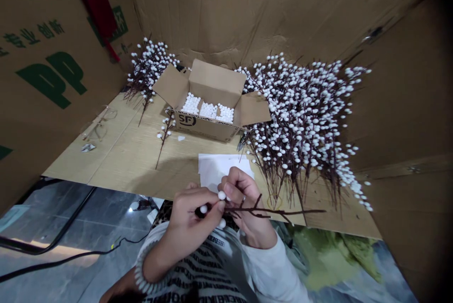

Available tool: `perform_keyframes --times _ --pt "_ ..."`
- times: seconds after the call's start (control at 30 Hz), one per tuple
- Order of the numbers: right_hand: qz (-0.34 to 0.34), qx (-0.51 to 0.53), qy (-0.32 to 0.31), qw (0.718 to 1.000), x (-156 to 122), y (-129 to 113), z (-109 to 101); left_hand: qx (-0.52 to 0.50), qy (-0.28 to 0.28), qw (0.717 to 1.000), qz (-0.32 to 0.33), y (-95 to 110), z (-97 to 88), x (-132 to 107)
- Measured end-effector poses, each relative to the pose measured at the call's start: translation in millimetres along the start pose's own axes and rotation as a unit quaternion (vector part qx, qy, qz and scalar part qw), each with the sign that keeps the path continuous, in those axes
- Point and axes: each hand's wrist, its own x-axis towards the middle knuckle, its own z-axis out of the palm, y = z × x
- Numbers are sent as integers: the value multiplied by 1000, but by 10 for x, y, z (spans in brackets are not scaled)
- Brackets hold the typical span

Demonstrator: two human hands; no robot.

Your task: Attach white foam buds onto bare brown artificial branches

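Observation:
My left hand (193, 215) is closed on a dark brown artificial berry branch (276, 211), thumb and forefinger pinching its left part. Several white berries stick out around those fingers, and the bare twigs point to the right. My right hand (249, 204) is closed too, its fingertips pinched together at a white berry (222, 195) next to the left fingertips. Part of the branch passes in front of the right palm. Just beyond both hands lie white paper sheets (212, 164).
An open cardboard box (208, 128) of white berries stands mid-table. Large piles of berry branches (297, 109) lie right, with a smaller bunch (150, 64) back left. One branch (164, 135) lies left of the box, glasses (101, 121) farther left. Cardboard walls (283, 10) surround the table.

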Motion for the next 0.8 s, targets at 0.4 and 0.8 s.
perform_keyframes --times 0.4,0.8 --pt "2 2 -24 1000 12 34 -73 -10 -3 999 -30 -15 18 7" --pt "-29 -53 7 998 15 7 -67 -48 -30 997 -44 -35 -10 -3"
